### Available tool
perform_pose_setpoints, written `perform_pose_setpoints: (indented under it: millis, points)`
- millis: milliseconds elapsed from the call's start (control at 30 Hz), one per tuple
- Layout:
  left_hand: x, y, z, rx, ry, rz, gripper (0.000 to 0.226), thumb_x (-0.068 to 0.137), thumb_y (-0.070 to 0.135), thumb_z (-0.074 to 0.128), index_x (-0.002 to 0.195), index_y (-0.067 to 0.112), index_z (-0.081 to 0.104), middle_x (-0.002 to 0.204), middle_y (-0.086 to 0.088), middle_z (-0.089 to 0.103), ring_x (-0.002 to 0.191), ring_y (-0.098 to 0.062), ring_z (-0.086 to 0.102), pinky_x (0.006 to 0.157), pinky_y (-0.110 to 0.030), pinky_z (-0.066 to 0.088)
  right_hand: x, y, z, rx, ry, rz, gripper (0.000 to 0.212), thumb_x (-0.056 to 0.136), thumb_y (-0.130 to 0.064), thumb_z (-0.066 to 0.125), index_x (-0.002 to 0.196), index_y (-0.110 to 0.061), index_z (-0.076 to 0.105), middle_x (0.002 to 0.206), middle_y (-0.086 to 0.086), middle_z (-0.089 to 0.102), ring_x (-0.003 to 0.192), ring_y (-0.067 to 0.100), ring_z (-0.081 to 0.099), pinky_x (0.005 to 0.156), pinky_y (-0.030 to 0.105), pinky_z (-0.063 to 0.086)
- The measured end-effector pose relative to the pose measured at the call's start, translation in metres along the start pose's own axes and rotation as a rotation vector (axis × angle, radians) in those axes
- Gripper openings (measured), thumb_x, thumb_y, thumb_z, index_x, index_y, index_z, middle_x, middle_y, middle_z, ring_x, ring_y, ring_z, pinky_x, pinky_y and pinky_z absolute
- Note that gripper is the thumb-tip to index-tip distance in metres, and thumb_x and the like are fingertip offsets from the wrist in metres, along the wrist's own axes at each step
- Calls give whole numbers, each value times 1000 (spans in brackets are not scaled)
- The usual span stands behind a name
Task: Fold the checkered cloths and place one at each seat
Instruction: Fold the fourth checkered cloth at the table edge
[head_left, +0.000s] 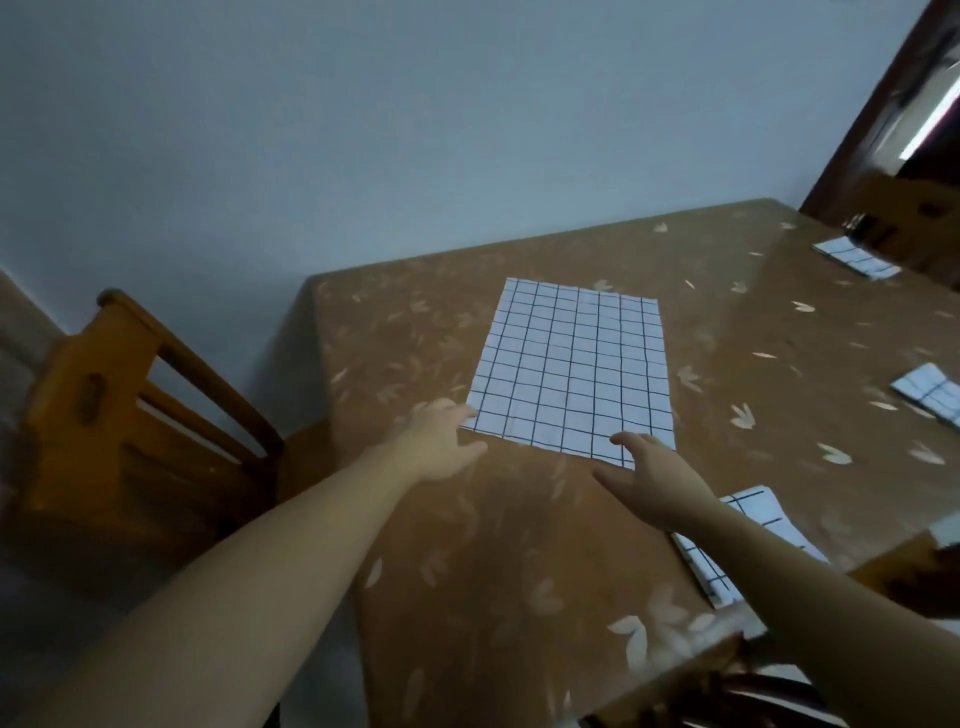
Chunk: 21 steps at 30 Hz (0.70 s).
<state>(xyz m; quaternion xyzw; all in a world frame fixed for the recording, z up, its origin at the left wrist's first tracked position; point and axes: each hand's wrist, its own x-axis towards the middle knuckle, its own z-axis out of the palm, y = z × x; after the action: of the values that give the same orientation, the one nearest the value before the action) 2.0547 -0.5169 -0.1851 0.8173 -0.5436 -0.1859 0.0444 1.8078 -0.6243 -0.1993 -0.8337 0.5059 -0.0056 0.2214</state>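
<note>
A checkered cloth (571, 364) lies spread flat on the brown counter (519, 545). The left hand (441, 441) and right hand (654, 483), fingers relaxed, touch its near edge.

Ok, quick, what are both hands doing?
Left hand: open, fingers at a corner of the checkered cloth.
Right hand: open, at its near edge.

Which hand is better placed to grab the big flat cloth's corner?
Probably left: the left hand touches the flat cloth at its near corner; the right hand lies along the edge.
</note>
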Motion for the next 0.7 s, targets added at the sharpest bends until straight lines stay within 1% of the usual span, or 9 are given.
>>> perform_pose_setpoints:
  millis: [100, 200, 267, 367, 433, 500, 533, 600, 700]
  points:
    - [25, -8, 3, -17, -33, 42, 58, 93, 54, 48, 145, 31, 38, 154, 1, 34, 139, -24, 33, 110, -44, 31, 9, -2, 7, -8, 5, 83, 65, 89, -57, 53, 142, -20, 42, 146, 2, 45, 132, 23, 44, 106, 44, 40]
    - [42, -7, 11, -20, -90, 84, 56, 93, 52, 49, 145, 30, 39, 153, 1, 36, 137, -24, 36, 108, -44, 33, 18, 2, 14, -17, -7, 135, 65, 89, -56, 52, 142, -20, 42, 147, 2, 44, 133, 24, 43, 107, 45, 38]
    - [55, -5, 16, -42, -109, 102, 56, 95, 48, 49, 145, 27, 39, 153, 0, 37, 137, -23, 37, 107, -40, 33, 29, 7, 19, -1, -10, 167, 66, 88, -56, 53, 142, -20, 42, 147, 2, 44, 132, 24, 44, 107, 45, 39]
    - [71, -3, 28, -33, -106, 125, 53, 97, 44, 47, 146, 25, 40, 154, 2, 36, 141, -18, 31, 110, -33, 29, 52, 18, 31, 20, -48, 181, 69, 88, -55, 54, 144, -18, 40, 151, 3, 40, 134, 25, 43, 108, 44, 38]
    - [81, -2, 41, 24, -132, 135, 55, 98, 46, 45, 148, 26, 37, 156, 3, 33, 144, -16, 25, 113, -36, 26, 67, 24, 41, 29, -86, 182, 70, 90, -54, 53, 147, -16, 36, 154, 4, 35, 136, 26, 40, 109, 45, 37]
    - [94, -2, 58, 95, -186, 136, 59, 98, 50, 41, 151, 29, 27, 161, 1, 22, 149, -18, 14, 117, -41, 19, 77, 31, 54, -2, -115, 161, 74, 91, -53, 52, 150, -16, 28, 159, 6, 25, 142, 26, 32, 111, 47, 34]
    - [100, -2, 66, 126, -204, 133, 61, 97, 52, 39, 153, 32, 21, 163, 0, 14, 150, -19, 6, 119, -43, 13, 82, 34, 60, -30, -124, 155, 78, 91, -55, 52, 152, -18, 21, 162, 7, 16, 145, 27, 24, 113, 48, 30]
    - [112, -2, 81, 158, -223, 125, 65, 97, 57, 34, 154, 35, 11, 164, -2, 0, 150, -22, -6, 121, -43, 2, 91, 41, 69, -94, -137, 157, 85, 90, -61, 47, 154, -22, 8, 164, 7, -2, 150, 27, 7, 117, 51, 17]
    - [123, -3, 96, 165, -240, 102, 71, 96, 62, 29, 154, 33, -2, 163, -4, -14, 149, -23, -15, 120, -41, -3, 102, 53, 79, -154, -173, 164, 88, 88, -72, 35, 155, -27, -1, 162, 10, -14, 150, 28, -8, 119, 52, 4]
